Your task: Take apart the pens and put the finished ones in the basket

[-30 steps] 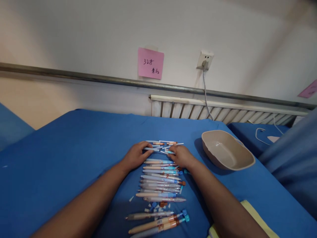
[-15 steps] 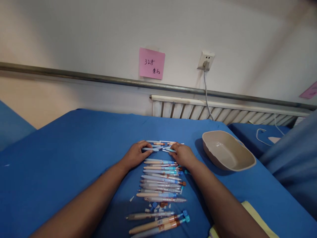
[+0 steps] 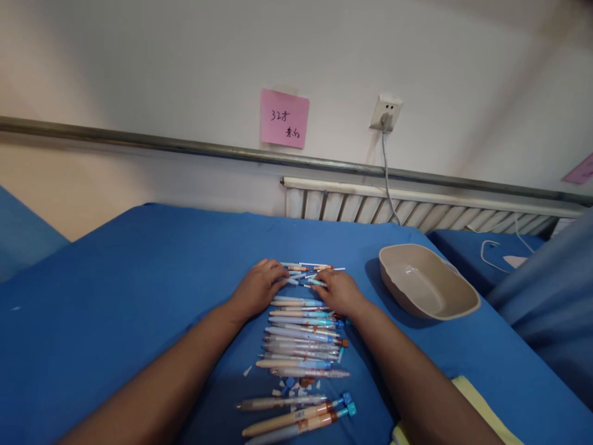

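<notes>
Pinching narrowly: left hand (image 3: pixel 257 288) on pale barrel (image 3: pixel 291 281), right hand (image 3: pixel 341 291) on light-blue pen part (image 3: pixel 317 282).

We see a plain blue cover (image 3: pixel 139 266) under pens (image 3: pixel 293 364) in peach, pale blue and greyish clear, some with brown sections, two ending in blue and turquoise cubes (image 3: pixel 351 408); our basin (image 3: pixel 428 278) is beige, the cloth (image 3: pixel 482 405) yellow, the note (image 3: pixel 284 120) pink with black writing
</notes>
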Available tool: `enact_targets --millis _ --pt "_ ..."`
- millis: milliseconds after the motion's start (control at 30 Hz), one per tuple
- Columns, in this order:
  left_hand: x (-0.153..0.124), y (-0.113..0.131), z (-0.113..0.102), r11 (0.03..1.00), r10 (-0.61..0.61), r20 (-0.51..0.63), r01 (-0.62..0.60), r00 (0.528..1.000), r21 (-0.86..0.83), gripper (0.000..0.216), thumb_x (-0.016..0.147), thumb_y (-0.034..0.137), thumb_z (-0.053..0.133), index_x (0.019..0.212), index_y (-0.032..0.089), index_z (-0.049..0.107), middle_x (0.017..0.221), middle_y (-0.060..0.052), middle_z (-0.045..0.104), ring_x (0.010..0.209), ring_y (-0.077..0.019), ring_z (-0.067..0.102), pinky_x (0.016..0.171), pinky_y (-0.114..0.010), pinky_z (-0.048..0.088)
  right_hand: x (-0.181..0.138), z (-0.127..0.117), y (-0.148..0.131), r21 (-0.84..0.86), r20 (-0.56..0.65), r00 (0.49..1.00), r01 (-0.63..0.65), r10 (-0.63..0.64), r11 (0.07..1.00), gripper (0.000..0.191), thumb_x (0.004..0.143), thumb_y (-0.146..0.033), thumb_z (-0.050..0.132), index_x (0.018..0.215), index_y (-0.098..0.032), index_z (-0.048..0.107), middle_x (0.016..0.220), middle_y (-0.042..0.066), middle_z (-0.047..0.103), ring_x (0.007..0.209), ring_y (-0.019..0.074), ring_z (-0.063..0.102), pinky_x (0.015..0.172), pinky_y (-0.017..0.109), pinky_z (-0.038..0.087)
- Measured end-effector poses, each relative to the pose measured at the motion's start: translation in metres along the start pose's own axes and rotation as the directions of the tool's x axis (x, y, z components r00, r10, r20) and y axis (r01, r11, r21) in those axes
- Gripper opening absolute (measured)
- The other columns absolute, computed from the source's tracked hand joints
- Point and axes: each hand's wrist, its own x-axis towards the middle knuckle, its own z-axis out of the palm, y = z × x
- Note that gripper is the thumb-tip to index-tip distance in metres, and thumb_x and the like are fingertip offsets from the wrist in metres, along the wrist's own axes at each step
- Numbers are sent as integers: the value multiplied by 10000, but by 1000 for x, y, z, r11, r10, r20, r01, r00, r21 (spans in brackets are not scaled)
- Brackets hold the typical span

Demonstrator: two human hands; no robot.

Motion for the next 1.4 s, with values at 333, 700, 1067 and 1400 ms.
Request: enact_targets --millis 333,700,1067,1400 --pt "3 23 -19 941 96 156 -140 983 308 177 885 151 480 949 210 635 951 -64 578 856 -209 485 760 -340 353 1 -1 2 7 3 1000 11 -11 1000 209 873 -353 501 953 -200 621 968 60 676 873 187 608 717 256 385" --pt "1 1 -5 999 -28 61 30 998 -24 124 855 229 527 926 191 621 926 -46 617 894 -204 528 815 -327 388 -1 -2 4 66 8 998 64 -64 996 184 852 -291 514 961 -189 622 968 64 666 898 184 595 768 263 394" --pt "-2 -11 15 993 -90 29 92 995 -76 158 784 233 603 939 207 619 983 -44 627 923 -219 526 859 -356 391 -1 -3 6 -12 7 994 113 -113 993 195 815 -250 591 1003 -199 608 1019 53 619 959 191 551 830 284 392" --pt "-2 2 9 993 -99 -26 97 995 -74 131 857 236 479 904 185 591 881 -41 596 814 -181 548 738 -299 424 0 -7 -1 -54 -70 997 -45 41 998 157 866 -278 534 982 -197 602 980 73 615 925 195 556 783 283 391"
